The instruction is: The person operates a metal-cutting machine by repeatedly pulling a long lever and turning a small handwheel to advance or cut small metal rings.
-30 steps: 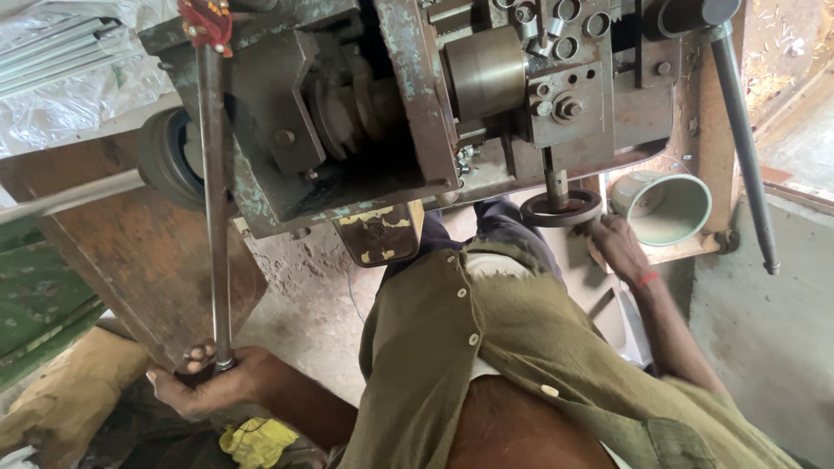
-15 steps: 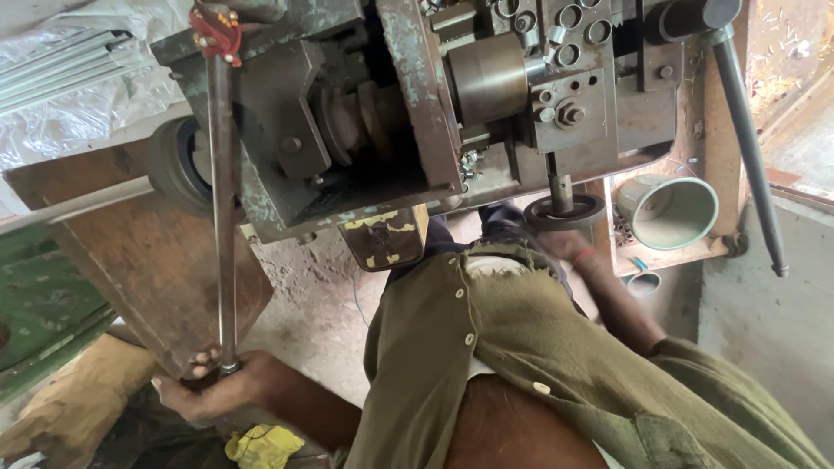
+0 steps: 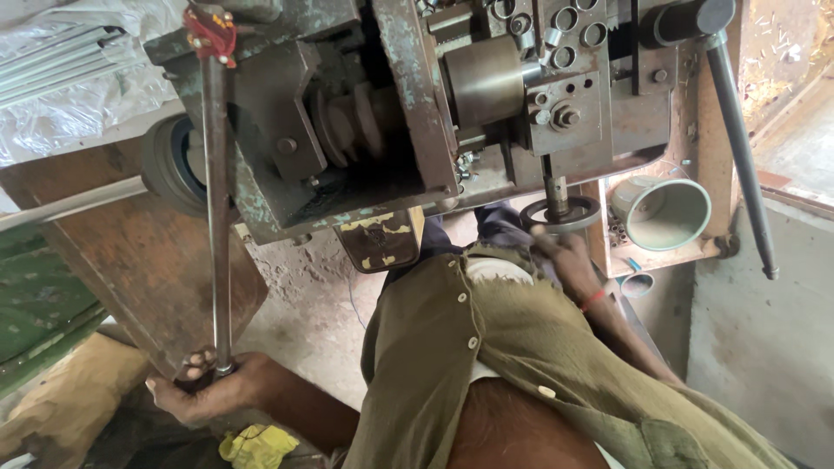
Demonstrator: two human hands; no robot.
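Our left hand (image 3: 204,391), at 7 o'clock, clenched round rod (image 3: 215,208) end for leverage; right hand (image 3: 569,256), at 2 o'clock, fingers on handwheel (image 3: 565,211), grip unclear.

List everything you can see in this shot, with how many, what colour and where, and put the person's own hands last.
Machine: one, grey-green worn metal, across the top.
Long lever rod: one, grey steel with a red fitting on top, left, running down from the machine.
Handwheel: one, dark metal, under the machine at centre right.
Second lever bar: one, dark grey, far right, slanting down.
Cup: one, pale green, right, lying in a wooden tray.
Wooden board: one, brown, lower left.
Yellow cloth: one, bottom edge, left of centre.
Shirt: one, olive, buttoned, bottom centre.
Left hand: gripping the long lever rod's lower end.
Right hand: red thread at the wrist, at the handwheel.
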